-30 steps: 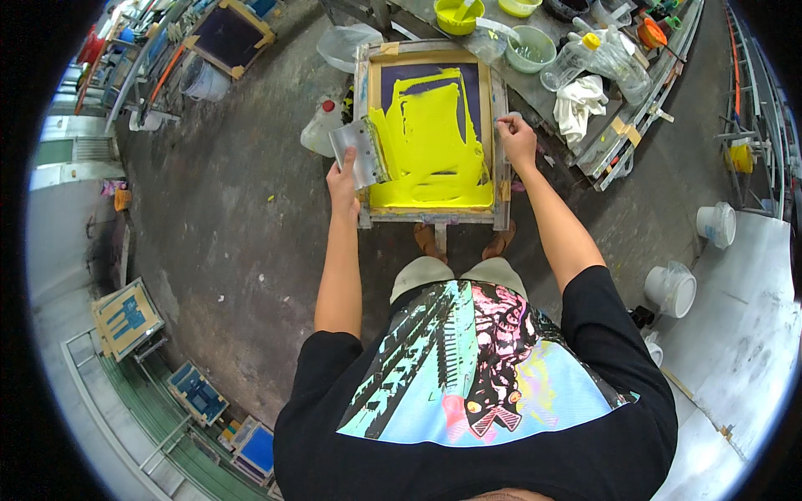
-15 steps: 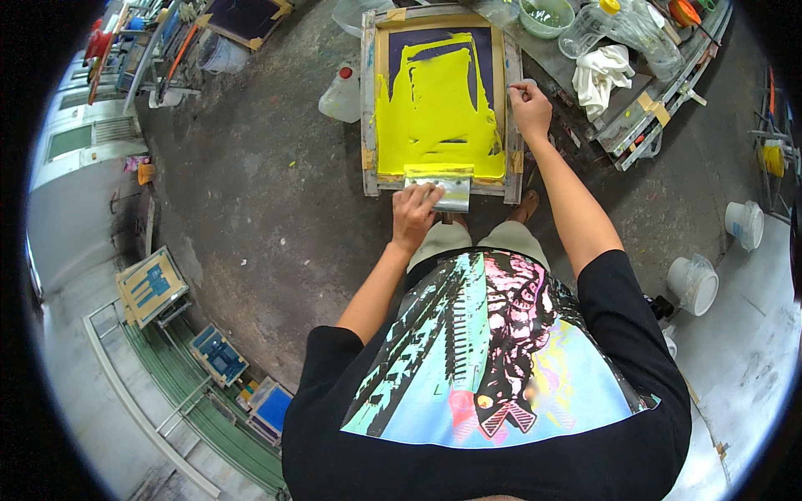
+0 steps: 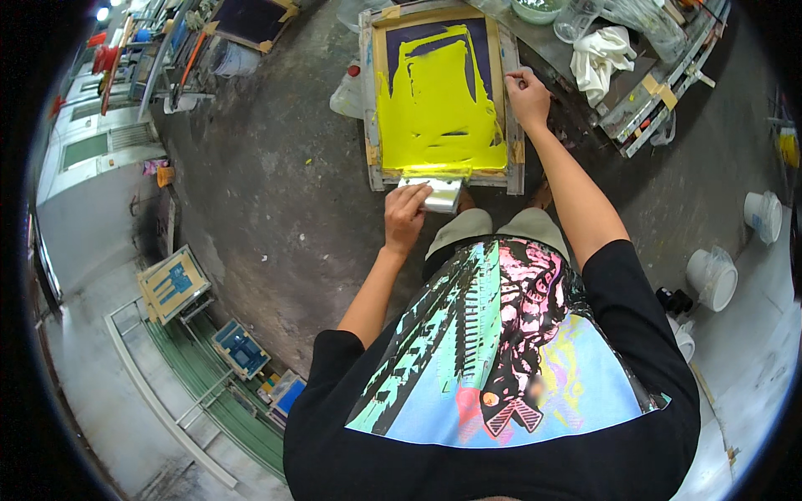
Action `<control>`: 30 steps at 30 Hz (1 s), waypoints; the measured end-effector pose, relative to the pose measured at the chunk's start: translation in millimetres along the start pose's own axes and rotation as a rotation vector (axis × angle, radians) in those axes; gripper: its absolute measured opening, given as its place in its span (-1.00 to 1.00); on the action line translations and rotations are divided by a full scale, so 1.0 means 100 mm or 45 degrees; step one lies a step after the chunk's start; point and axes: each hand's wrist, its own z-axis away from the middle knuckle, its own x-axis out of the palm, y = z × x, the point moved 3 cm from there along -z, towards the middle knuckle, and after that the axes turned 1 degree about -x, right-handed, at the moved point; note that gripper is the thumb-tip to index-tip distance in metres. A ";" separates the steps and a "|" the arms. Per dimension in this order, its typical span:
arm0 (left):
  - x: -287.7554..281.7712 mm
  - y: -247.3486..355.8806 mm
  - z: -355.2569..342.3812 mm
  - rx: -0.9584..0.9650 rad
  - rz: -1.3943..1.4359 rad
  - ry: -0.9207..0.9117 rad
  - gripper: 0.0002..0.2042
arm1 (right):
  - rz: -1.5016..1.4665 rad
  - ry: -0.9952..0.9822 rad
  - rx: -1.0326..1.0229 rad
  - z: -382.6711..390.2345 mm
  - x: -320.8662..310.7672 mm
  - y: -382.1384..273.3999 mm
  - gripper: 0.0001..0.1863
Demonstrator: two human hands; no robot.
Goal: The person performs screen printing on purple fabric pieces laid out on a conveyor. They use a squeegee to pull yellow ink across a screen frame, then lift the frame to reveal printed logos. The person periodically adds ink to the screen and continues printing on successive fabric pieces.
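Note:
A wooden-framed printing screen (image 3: 514,150) lies ahead of me, its dark mesh mostly coated with bright yellow ink (image 3: 443,117). Dark mesh shows toward the far end and along the upper sides. My left hand (image 3: 404,219) is closed around a short metal squeegee (image 3: 443,198) at the near edge of the frame. Yellow ink smears the squeegee's far edge. Beside the frame's right rail is my right hand (image 3: 529,100), fingers curled and thumb pressed in. Whatever it may pinch is too small to make out.
To the right stands a worktable (image 3: 618,125) with a crumpled white cloth (image 3: 601,63), clear plastic bottles and a green bowl (image 3: 537,8). A translucent jug (image 3: 347,98) sits left of the screen. White buckets (image 3: 712,280) line the right wall; more screens (image 3: 174,285) lean at lower left.
The squeegee has tilted and shifted slightly left with my left hand, catching more light. My right hand stays by the frame's right rail. The whole view has shifted a little.

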 end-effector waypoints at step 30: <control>0.97 -0.57 0.06 -1.758 1.711 0.770 -0.71 | -0.078 -0.005 -0.003 -0.10 0.04 0.46 -0.77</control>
